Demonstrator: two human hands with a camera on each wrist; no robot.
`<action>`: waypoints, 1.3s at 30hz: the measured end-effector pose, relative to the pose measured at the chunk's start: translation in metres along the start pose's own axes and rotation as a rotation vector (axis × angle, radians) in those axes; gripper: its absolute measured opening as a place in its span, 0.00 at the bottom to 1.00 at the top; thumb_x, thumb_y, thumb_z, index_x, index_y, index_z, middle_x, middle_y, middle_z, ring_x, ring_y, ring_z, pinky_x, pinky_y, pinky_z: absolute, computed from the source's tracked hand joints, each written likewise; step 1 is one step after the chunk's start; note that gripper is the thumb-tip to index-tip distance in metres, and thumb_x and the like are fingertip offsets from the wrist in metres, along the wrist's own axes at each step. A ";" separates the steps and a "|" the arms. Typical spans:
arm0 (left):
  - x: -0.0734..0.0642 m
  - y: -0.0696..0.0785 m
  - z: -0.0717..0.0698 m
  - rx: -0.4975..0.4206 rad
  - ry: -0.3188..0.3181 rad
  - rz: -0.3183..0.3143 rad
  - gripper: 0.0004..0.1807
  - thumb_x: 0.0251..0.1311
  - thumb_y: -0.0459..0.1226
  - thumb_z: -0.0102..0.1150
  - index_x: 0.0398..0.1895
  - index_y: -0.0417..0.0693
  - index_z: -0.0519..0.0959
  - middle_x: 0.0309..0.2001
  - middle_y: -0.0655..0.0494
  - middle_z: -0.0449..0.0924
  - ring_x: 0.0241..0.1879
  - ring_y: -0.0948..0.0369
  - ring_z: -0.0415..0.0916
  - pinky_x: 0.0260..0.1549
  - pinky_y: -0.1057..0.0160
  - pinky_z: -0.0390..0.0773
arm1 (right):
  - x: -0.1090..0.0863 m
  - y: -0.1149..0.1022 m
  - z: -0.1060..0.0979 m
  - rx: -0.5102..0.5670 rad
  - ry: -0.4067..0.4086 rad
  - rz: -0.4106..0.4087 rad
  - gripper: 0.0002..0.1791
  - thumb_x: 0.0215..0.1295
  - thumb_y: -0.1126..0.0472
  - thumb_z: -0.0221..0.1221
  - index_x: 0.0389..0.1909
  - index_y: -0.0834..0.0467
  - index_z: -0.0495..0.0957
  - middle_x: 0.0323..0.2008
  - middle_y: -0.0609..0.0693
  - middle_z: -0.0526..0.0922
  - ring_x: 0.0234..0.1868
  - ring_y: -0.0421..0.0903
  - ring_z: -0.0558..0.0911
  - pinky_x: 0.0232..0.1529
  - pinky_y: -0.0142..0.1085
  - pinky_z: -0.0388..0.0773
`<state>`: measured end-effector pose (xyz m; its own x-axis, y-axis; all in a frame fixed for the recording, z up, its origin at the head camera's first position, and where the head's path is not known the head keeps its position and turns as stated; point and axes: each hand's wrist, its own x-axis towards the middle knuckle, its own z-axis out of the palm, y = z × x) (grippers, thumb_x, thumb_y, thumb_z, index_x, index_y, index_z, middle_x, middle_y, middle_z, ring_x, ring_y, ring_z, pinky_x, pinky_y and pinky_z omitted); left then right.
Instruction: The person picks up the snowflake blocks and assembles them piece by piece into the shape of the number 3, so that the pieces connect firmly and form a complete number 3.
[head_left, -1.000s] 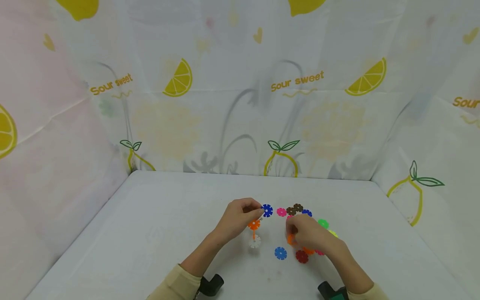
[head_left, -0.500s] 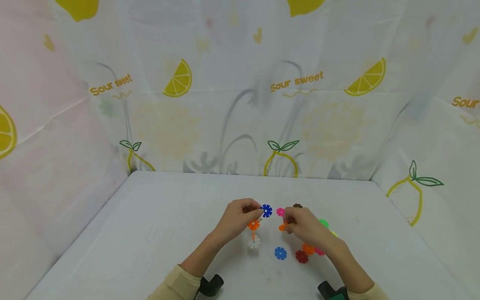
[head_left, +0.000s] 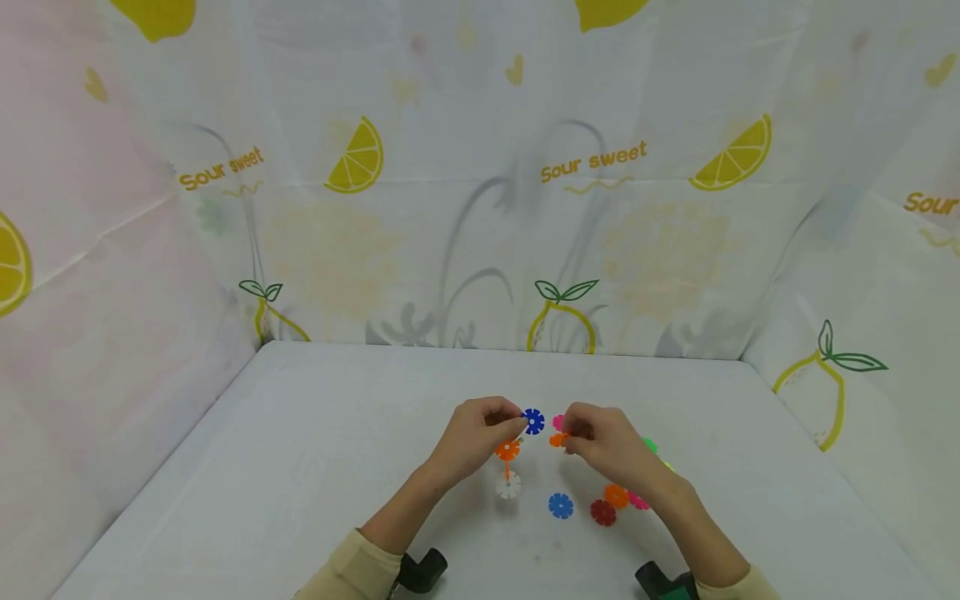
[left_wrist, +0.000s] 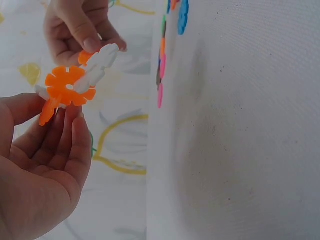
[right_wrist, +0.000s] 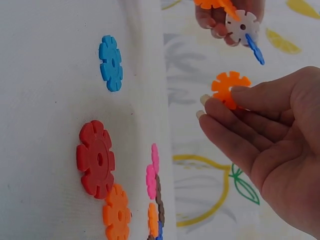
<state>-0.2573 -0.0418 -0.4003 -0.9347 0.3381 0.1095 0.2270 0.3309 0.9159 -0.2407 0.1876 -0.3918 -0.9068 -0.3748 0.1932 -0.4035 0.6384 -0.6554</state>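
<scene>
My left hand [head_left: 468, 437] pinches a joined chain of notched plastic snowflake discs above the table. In the chain, a dark blue disc [head_left: 536, 427] is at the upper right, an orange disc [head_left: 507, 451] lies below the fingers and a white disc [head_left: 511, 486] hangs lowest. Close up, the left wrist view shows an orange disc [left_wrist: 57, 79] slotted into a white disc [left_wrist: 102, 62]. Between thumb and fingers, my right hand [head_left: 615, 446] holds a single orange disc [right_wrist: 223, 86], a short gap from the blue one. Part of the chain is hidden by the left fingers.
Loose discs lie on the white table [head_left: 337, 467]: a light blue disc [head_left: 561, 506], a dark red disc [head_left: 603, 512], an orange disc [head_left: 617, 497] and several others partly behind the right hand. Printed lemon cloth [head_left: 450, 250] walls in the back and sides.
My right hand has lifted the orange disc from among the loose discs and moved it up and left, toward the chain. The left hand has stayed nearly still.
</scene>
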 end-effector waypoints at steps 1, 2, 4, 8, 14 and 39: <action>0.000 0.000 0.000 0.000 0.000 -0.001 0.09 0.67 0.44 0.59 0.41 0.53 0.84 0.38 0.58 0.86 0.38 0.61 0.80 0.39 0.64 0.82 | 0.000 0.000 0.000 0.009 0.003 0.001 0.06 0.63 0.68 0.63 0.34 0.54 0.78 0.32 0.53 0.85 0.32 0.43 0.83 0.36 0.25 0.80; 0.000 0.000 0.000 0.000 -0.001 -0.002 0.09 0.67 0.44 0.59 0.41 0.53 0.84 0.38 0.58 0.86 0.38 0.61 0.80 0.39 0.64 0.82 | 0.000 -0.001 -0.001 0.022 0.007 0.000 0.05 0.63 0.68 0.63 0.34 0.55 0.78 0.32 0.54 0.86 0.32 0.44 0.84 0.37 0.25 0.80; 0.000 0.000 0.000 0.000 -0.002 0.001 0.09 0.67 0.44 0.59 0.41 0.53 0.84 0.38 0.58 0.86 0.38 0.62 0.80 0.39 0.64 0.82 | 0.000 -0.001 -0.002 0.055 0.016 -0.002 0.04 0.64 0.68 0.63 0.34 0.56 0.78 0.32 0.55 0.86 0.32 0.46 0.85 0.37 0.26 0.81; 0.000 0.000 0.000 -0.004 -0.003 0.008 0.09 0.67 0.44 0.59 0.41 0.52 0.84 0.38 0.57 0.86 0.37 0.62 0.80 0.39 0.65 0.83 | -0.001 -0.003 -0.003 0.105 0.039 -0.008 0.03 0.65 0.67 0.62 0.34 0.58 0.78 0.32 0.56 0.86 0.33 0.50 0.86 0.38 0.27 0.81; 0.000 0.000 0.001 -0.008 0.002 0.006 0.09 0.66 0.44 0.60 0.40 0.52 0.85 0.37 0.57 0.86 0.36 0.62 0.80 0.38 0.65 0.82 | -0.002 -0.005 -0.004 0.129 0.092 -0.033 0.04 0.65 0.68 0.62 0.34 0.56 0.77 0.32 0.54 0.87 0.32 0.46 0.87 0.39 0.28 0.82; 0.000 0.002 0.003 -0.045 -0.016 0.012 0.09 0.68 0.43 0.59 0.39 0.50 0.85 0.40 0.44 0.86 0.35 0.62 0.80 0.36 0.67 0.81 | -0.002 -0.011 0.004 0.055 0.238 -0.265 0.09 0.58 0.75 0.65 0.30 0.58 0.78 0.28 0.47 0.86 0.31 0.36 0.86 0.36 0.27 0.83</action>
<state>-0.2556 -0.0386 -0.3999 -0.9275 0.3558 0.1151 0.2256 0.2869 0.9310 -0.2344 0.1786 -0.3881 -0.7771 -0.3516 0.5220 -0.6272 0.5007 -0.5965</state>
